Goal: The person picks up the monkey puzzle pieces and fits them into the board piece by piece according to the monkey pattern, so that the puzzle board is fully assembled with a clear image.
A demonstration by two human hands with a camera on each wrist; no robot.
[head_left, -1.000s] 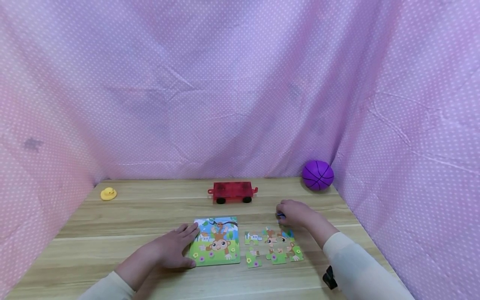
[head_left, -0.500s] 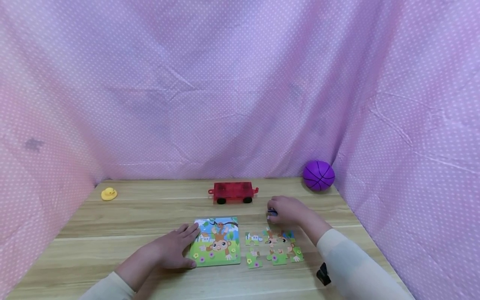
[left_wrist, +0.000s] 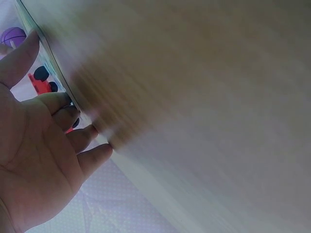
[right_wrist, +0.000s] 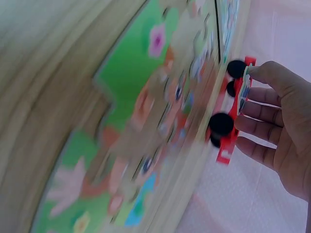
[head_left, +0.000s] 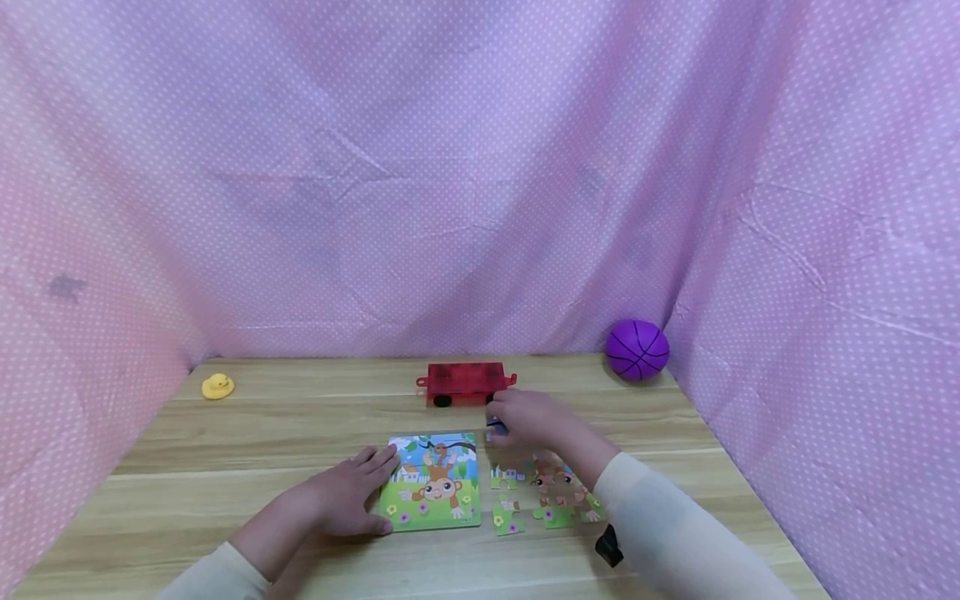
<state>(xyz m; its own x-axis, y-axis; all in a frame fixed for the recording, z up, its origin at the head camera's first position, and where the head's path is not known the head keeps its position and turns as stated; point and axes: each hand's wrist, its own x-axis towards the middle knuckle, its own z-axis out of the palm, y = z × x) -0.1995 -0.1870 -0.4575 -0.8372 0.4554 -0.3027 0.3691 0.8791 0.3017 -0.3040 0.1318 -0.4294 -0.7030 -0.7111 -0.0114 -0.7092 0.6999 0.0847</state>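
My left hand (head_left: 347, 497) lies at the left edge of a square monkey picture board (head_left: 431, 483), its spread fingers touching the edge. In the left wrist view that hand (left_wrist: 43, 141) has fairly straight fingers along the board's side. My right hand (head_left: 528, 419) pinches a small blue jigsaw piece (head_left: 496, 426) between thumb and fingers, above the upper left of a partly assembled monkey jigsaw (head_left: 557, 500). The right wrist view shows the piece (right_wrist: 244, 90) edge-on in the fingers. Gaps show among the jigsaw pieces, and the hand and forearm overlap its top.
Behind the right hand stands a red toy wagon (head_left: 465, 381) with black wheels. A purple ball (head_left: 637, 350) sits at the back right corner, and a yellow rubber duck (head_left: 217, 387) at the back left. Pink dotted cloth (head_left: 450, 208) walls the wooden table (head_left: 300, 425).
My right hand has moved left with the blue jigsaw piece, from the jigsaw's upper right to above its upper left. The left hand has stayed at the board.
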